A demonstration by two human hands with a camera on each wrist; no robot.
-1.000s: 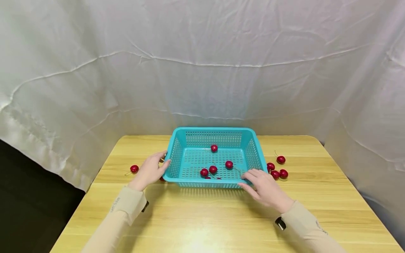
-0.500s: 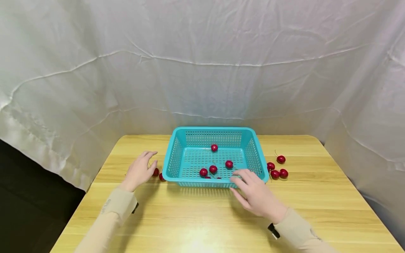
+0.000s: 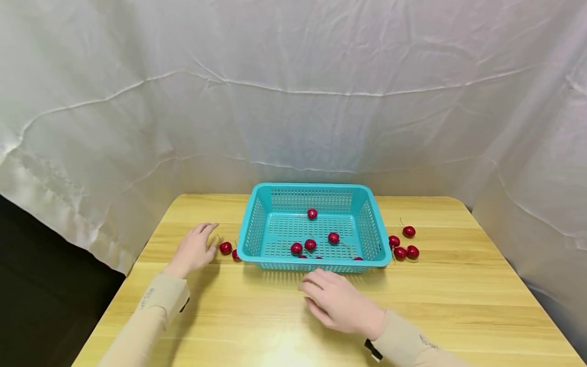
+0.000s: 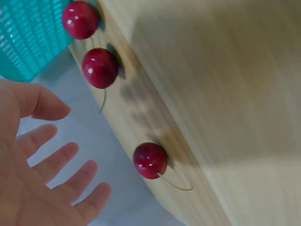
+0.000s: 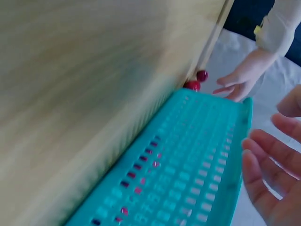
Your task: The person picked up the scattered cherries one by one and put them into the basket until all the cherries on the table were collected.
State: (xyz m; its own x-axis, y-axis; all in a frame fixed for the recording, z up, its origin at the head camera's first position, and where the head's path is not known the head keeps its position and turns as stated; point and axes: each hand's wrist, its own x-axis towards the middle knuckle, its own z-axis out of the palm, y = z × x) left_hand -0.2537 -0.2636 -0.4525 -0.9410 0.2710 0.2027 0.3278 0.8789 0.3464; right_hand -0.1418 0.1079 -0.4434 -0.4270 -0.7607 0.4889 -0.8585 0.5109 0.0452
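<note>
on the wooden worktop (image 3: 257,316), with pale cloth (image 3: 298,130) behind, we see a blue basket (image 3: 316,186). its holey front partly hides some cherries (image 3: 333,238). they are round, shiny and red, inside it and on both sides. the left hand (image 3: 192,250) and right hand (image 3: 343,302) are loosely spread. we read "left" on one sleeve (image 3: 167,291).

Deep-red cherries (image 3: 333,238) and a turquoise basket (image 3: 312,200) gridded with slots — a yellow, wood-grained bench (image 3: 257,311), a pale-grey curtain (image 3: 293,127) — and beige sleeves (image 3: 167,295) with what looks like grey lettering (image 3: 147,298).
</note>
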